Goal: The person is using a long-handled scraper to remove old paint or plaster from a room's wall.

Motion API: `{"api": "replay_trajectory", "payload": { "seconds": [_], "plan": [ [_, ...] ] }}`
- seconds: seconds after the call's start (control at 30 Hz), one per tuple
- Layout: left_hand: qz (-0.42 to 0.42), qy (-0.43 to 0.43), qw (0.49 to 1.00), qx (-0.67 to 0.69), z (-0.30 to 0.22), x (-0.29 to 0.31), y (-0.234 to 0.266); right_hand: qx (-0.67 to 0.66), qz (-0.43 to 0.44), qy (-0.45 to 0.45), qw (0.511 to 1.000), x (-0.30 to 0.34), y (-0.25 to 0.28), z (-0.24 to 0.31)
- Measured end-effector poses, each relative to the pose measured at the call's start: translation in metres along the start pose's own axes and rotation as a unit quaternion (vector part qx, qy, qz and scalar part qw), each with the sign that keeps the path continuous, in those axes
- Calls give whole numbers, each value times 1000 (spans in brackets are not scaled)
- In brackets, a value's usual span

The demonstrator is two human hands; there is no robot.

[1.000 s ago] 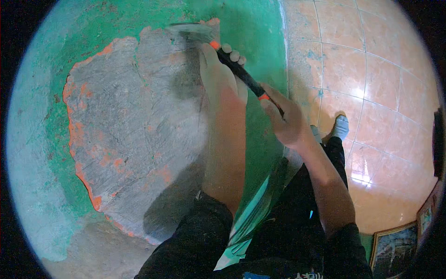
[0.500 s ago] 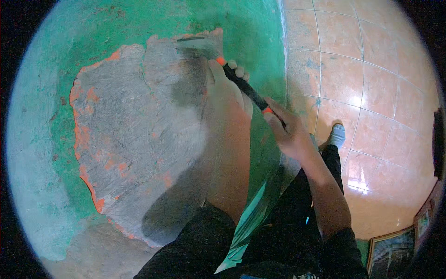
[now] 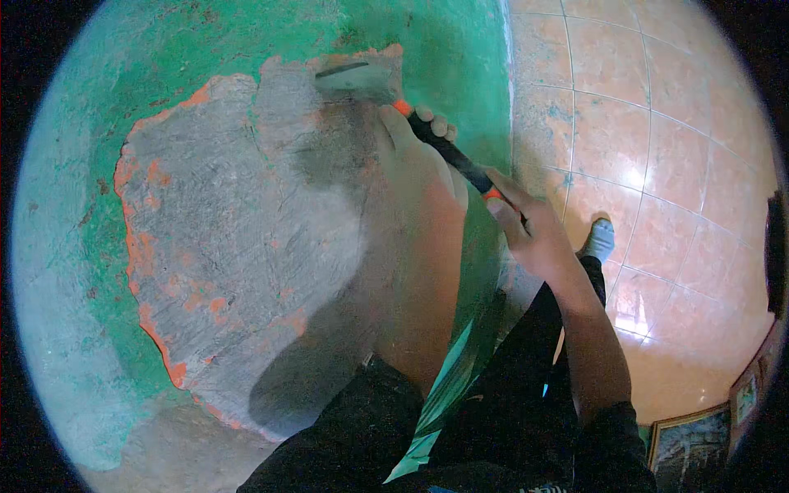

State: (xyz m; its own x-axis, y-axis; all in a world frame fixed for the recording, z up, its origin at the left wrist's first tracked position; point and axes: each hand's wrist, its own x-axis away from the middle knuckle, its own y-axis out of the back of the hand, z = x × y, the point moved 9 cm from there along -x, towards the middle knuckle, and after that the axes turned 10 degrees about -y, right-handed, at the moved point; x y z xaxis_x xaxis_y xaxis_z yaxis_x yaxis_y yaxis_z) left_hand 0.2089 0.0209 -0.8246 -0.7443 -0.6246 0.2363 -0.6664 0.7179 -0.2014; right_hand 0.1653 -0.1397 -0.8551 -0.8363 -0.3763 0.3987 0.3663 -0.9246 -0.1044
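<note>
A scraper (image 3: 454,156) with a black handle and orange ends slants across the upper middle of the view. Its wide metal blade (image 3: 355,79) lies against the grey bare patch (image 3: 214,205) of a green-painted wall, close to the patch's upper right corner. My left hand (image 3: 413,156) is closed round the handle just behind the blade, thumb on one side and fingertips on the other. At the handle's rear end, my right hand (image 3: 538,234) grips it too. The left forearm and its shadow hide part of the patch.
Green paint (image 3: 74,246) surrounds the patch, with a ragged orange edge between. To the right lies a tiled floor (image 3: 682,164) with debris along the wall and a socked foot (image 3: 601,238) on it. Framed pictures (image 3: 690,448) stand at lower right.
Both hands and the scraper's handle have shifted slightly right, the rear end most. The whole view has also drifted a little. The blade remains near the patch's upper right corner.
</note>
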Motion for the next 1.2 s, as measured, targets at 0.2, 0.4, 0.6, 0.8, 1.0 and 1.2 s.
{"api": "replay_trajectory", "payload": {
  "seconds": [0.2, 0.4, 0.6, 0.8, 1.0, 1.2],
  "plan": [
    [-12, 24, 1000, 6, 12, 1, 6, 26, -23, 33, 999, -7, 3, -5],
    [-20, 52, 998, 8, 24, 8, 13, -9, -2, -18, 1000, -9, 2, -7],
    [-29, 71, 997, 6, 31, 13, 19, 28, 30, -27, 999, -9, 1, -6],
    [-38, 95, 995, 10, 40, 22, 26, -6, 4, -3, 1000, -8, 6, -5],
    [-48, 116, 992, 16, 47, 37, 35, 16, 0, 16, 1000, -13, 6, -6],
    [-52, 135, 989, 21, 50, 59, 41, 17, 21, -14, 1000, -4, 5, -5]
  ]
}}
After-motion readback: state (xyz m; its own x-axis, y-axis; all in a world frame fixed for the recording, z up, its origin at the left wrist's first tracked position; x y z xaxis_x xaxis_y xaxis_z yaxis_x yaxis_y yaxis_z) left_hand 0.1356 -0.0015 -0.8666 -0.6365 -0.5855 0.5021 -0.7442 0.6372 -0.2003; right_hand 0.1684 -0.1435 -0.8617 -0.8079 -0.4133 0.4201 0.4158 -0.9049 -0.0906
